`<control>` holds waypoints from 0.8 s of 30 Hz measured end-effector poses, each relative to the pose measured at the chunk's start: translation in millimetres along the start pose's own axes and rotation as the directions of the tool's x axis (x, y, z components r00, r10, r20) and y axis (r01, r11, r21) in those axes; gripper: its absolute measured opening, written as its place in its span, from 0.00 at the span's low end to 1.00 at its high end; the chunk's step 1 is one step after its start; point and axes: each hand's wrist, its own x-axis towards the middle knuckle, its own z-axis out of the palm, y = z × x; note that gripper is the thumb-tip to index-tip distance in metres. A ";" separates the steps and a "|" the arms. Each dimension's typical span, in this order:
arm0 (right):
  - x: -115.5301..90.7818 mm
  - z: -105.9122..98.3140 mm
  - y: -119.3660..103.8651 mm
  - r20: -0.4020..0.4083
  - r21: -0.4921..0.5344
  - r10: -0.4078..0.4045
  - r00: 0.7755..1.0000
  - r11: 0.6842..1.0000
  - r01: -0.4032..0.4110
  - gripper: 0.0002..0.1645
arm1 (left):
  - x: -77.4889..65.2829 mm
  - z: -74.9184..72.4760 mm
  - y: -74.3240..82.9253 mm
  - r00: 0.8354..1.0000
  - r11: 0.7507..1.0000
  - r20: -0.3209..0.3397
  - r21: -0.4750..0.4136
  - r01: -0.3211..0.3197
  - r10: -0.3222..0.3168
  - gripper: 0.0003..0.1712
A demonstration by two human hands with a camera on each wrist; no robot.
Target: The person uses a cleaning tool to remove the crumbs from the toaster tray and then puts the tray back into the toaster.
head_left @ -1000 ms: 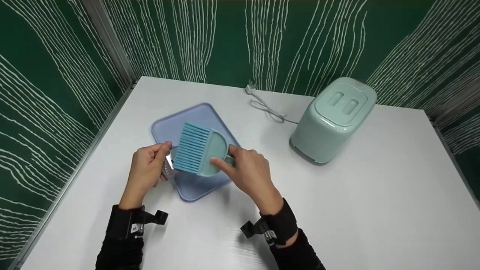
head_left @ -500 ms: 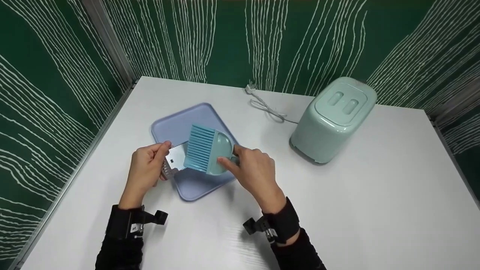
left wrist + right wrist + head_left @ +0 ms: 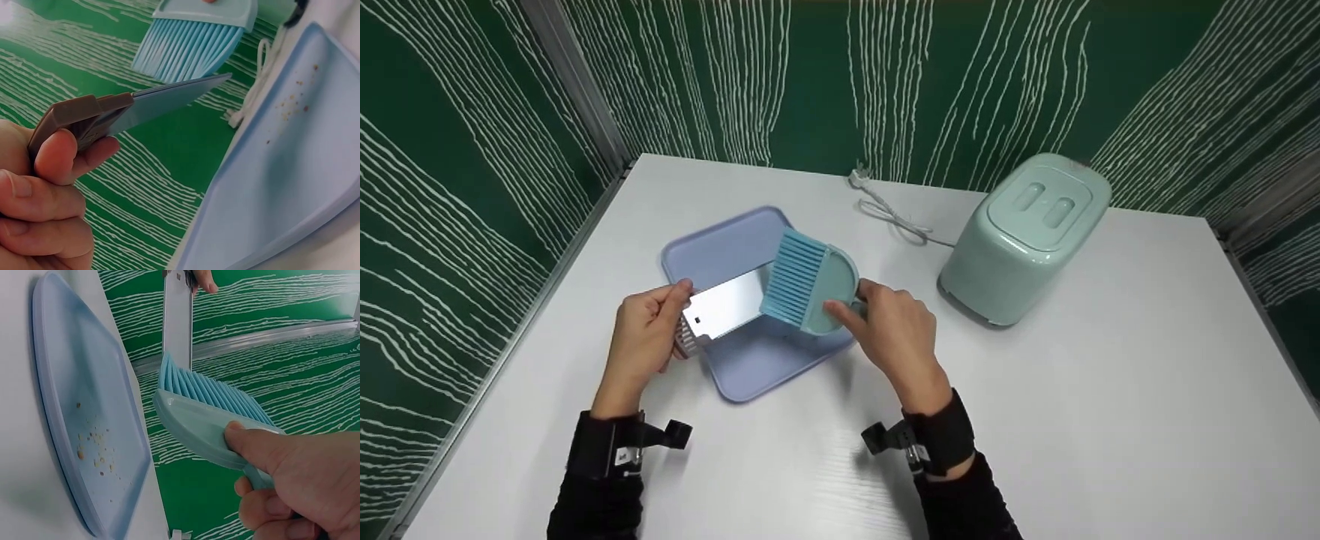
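My left hand (image 3: 641, 330) pinches one end of a flat metal crumb tray (image 3: 729, 302), which is held above a blue-purple serving tray (image 3: 765, 369). In the left wrist view, the crumb tray's gripped end shows a brown edge (image 3: 84, 112). My right hand (image 3: 896, 330) holds a light teal brush (image 3: 834, 289) by its short handle, thumb pressed on the brush body. In the right wrist view, its blue bristles (image 3: 216, 394) meet the far end of the metal piece. Small brown crumbs (image 3: 98, 444) lie scattered on the serving tray.
A mint-green toaster (image 3: 1024, 240) stands at the back right of the white table (image 3: 1072, 420). Its tied cord and plug (image 3: 889, 214) lie behind the serving tray. Green walls with white wavy lines rise at the back and sides.
The brush has moved right along the crumb tray with my right hand, from near the left fingers to the far end, uncovering more of the metal. My left hand has barely shifted.
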 end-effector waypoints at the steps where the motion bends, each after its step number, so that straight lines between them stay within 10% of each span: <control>1: 0.7 -0.6 2.1 -0.002 0.001 0.007 1.000 1.000 -0.007 0.24 | 0.3 0.3 0.0 1.000 1.000 0.002 -0.007 0.000 0.000 0.26; 24: 7.6 -15.9 26.3 -0.060 0.049 0.118 0.991 0.992 -0.115 0.25 | -1.2 -0.7 -0.9 1.000 0.999 0.002 0.014 -0.030 0.030 0.25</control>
